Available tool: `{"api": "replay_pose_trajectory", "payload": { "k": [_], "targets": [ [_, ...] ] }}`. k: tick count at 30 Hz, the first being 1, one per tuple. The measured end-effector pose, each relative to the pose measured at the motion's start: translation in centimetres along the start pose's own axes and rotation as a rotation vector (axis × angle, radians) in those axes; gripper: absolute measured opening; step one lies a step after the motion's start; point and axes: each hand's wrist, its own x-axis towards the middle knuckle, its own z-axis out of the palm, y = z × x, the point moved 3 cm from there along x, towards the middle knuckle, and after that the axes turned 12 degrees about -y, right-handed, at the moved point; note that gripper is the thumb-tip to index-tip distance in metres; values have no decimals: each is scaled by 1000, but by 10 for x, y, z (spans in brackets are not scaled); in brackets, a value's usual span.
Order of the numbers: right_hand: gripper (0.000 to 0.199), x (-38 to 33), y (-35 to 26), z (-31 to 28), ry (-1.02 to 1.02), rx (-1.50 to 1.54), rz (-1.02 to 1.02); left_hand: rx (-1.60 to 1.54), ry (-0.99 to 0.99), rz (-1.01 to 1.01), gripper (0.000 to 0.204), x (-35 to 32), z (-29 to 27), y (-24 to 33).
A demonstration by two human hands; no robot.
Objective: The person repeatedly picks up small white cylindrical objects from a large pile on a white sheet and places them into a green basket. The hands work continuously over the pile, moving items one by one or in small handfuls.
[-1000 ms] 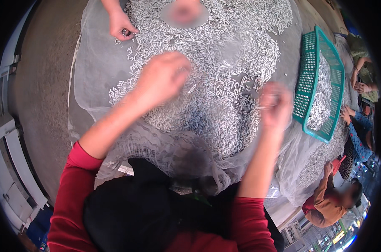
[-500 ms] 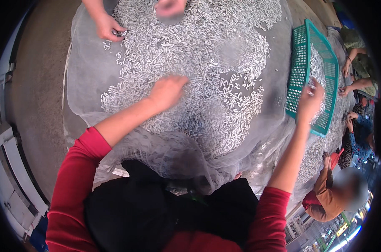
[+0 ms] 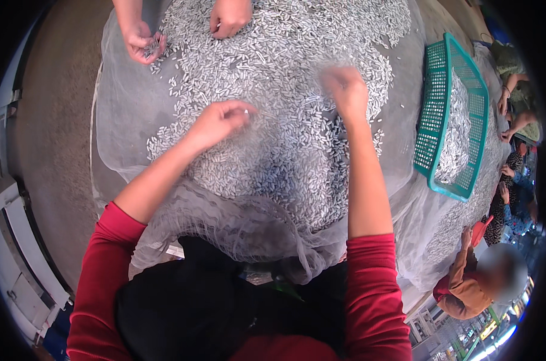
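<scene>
A wide heap of small, silvery, pellet-like pieces [image 3: 273,162] lies spread on pale mesh netting [image 3: 125,114]. My left hand [image 3: 215,125] is low over the middle of the heap, with a small silvery piece pinched at its fingertips. Farther right and a little farther away, my right hand [image 3: 348,93] hovers just above the pieces. Motion smears its fingers, so what they hold, if anything, does not show. To the right stands a green plastic basket [image 3: 432,114] with a pile of similar silvery pieces [image 3: 456,132] in it.
Across the heap, another person's hands [image 3: 231,18] work among the pieces; one cups a few. Gathered netting [image 3: 249,210] bunches at the near edge. More people sit along the right, one beside a red scoop [image 3: 480,230]. A white slatted frame [image 3: 29,253] stands at left.
My right hand has left the basket and moved left over the heap. My left hand has shifted slightly left. The other person's hands across the heap have moved a little left.
</scene>
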Motion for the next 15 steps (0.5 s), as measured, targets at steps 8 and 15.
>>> {"api": "replay_pose_trajectory", "payload": {
  "k": [8,15],
  "targets": [
    [15,-57,22,3,-79,970,467,-146,-12,10,26,5,-14,4],
    [26,-60,12,8,-138,1171,392,-102,-25,9,25,3,-15,4]
  ]
}}
